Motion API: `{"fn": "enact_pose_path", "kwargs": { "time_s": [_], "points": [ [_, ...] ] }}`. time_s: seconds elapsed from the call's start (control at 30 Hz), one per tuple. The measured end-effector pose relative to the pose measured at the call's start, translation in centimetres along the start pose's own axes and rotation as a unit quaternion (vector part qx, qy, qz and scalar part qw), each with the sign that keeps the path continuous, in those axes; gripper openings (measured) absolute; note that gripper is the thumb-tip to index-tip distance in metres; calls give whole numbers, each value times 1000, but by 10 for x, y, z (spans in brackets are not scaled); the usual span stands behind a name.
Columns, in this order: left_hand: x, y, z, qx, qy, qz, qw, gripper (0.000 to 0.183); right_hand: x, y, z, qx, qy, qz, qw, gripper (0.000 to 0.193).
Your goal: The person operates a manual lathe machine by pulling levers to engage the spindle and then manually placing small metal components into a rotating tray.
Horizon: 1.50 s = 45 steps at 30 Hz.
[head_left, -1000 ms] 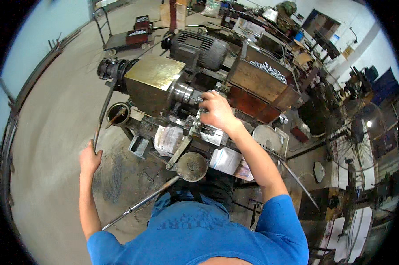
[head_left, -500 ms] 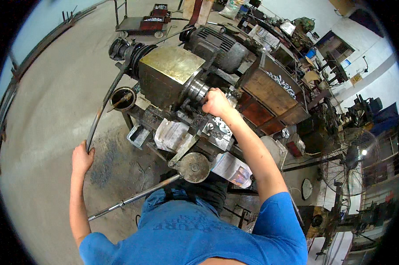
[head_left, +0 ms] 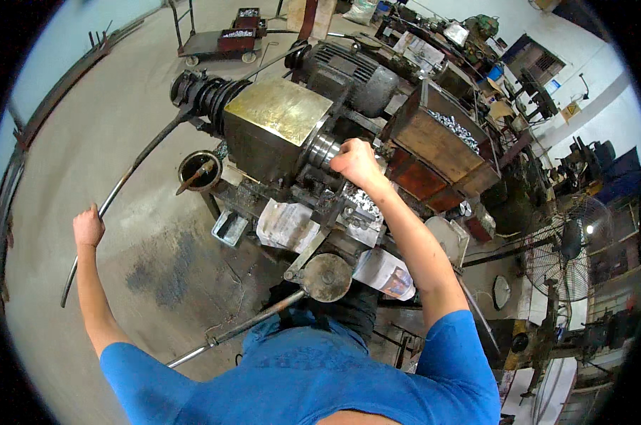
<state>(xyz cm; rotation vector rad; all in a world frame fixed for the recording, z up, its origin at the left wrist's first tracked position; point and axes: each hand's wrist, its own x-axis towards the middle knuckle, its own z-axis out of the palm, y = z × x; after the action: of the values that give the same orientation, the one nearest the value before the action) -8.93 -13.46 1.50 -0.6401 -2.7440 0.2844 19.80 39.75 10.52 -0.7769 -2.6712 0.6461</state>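
My left hand (head_left: 88,227) is wrapped round a long metal lever (head_left: 132,166), which runs up to the dark spindle end at the far left of a lathe-like machine (head_left: 263,134). At the front of the headstock, my right hand (head_left: 355,161) is closed against the shiny round chuck (head_left: 323,150). Its curled fingers hide whatever they hold there. Below that hand lies a slide block (head_left: 359,223) strewn with metal chips. Nearer my body are a round metal disc (head_left: 327,278) and a second long bar handle (head_left: 253,322), both untouched.
A pot with a brush (head_left: 200,171) and a small tray (head_left: 229,228) stand left of the machine. Behind it sit a motor (head_left: 349,74) and a wooden bin of metal parts (head_left: 434,145). A trolley (head_left: 207,44) is at the back; a large fan (head_left: 565,248) stands right.
My left hand has swung the lever outward to the left. My right hand stays at the chuck while the whole view has shifted slightly.
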Motion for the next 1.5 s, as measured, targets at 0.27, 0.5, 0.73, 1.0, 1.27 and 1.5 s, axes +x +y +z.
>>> {"fn": "enact_pose_path", "kwargs": {
  "time_s": [0.27,0.5,0.73,1.0,1.27,1.5],
  "points": [
    [-18,126,5,-430,310,-9,848,24,-67,42,-57,50,137,-137,980,22],
    [-51,305,94,-321,-247,117,907,47,-198,156,-110,-88,153,41,983,24],
    [-3,298,117,-9,-150,346,926,19,-338,272,-143,-108,149,342,922,30],
    [-51,270,53,-197,-190,272,922,37,-490,404,-133,-379,73,520,762,45],
    [-168,282,-110,-493,-506,250,662,40,-527,297,-61,-335,128,495,791,35],
    [-198,313,-97,-440,-436,268,738,25,-527,214,-8,-257,141,551,781,36]
  ]
}}
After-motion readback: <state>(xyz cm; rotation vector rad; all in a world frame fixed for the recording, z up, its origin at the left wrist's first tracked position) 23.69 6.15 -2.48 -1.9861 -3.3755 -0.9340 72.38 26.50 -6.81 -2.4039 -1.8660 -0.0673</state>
